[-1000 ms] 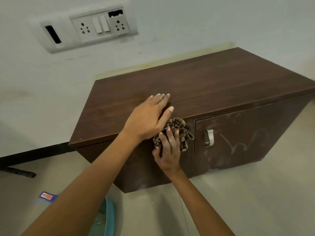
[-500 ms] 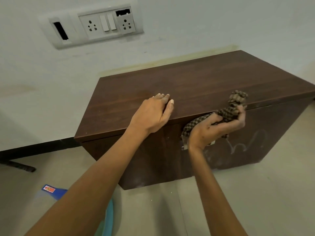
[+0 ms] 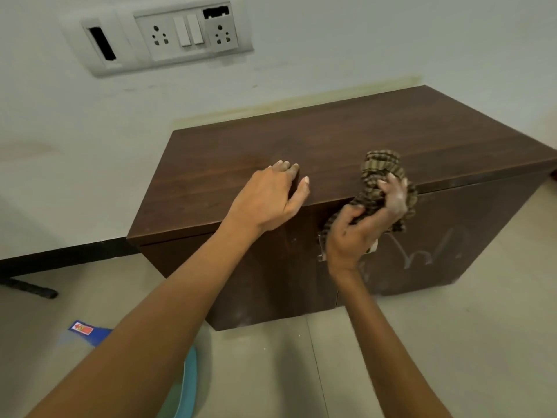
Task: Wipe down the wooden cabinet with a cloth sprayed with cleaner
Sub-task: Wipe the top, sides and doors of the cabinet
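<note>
A person's left grip [image 3: 271, 197] rests released, fingers relaxed, on the top front edge of a dark wooden cabinet [image 3: 331, 140]. Just to its right, the right grip [image 3: 361, 227] clutches a bunched checked cloth [image 3: 379, 167], held against the cabinet's upper front edge.

- The left hand [image 3: 271, 200] rests on the front edge of the dark wooden cabinet [image 3: 331, 137], fingers lying on its top, thumb stretched out.
- The right hand [image 3: 366, 227] grips a bunched brown checked cloth [image 3: 380, 167] at the top's front edge, just right of the left hand.
- The cabinet door [image 3: 437, 236] carries pale dust smears and a scribbled mark.
- A white socket-and-switch panel [image 3: 187, 34] sits on the wall above.
- On the tiled floor [image 3: 452, 342] lie a blue packet [image 3: 86, 328] with a red label and a teal rim [image 3: 188, 384], both partly behind the left forearm.
</note>
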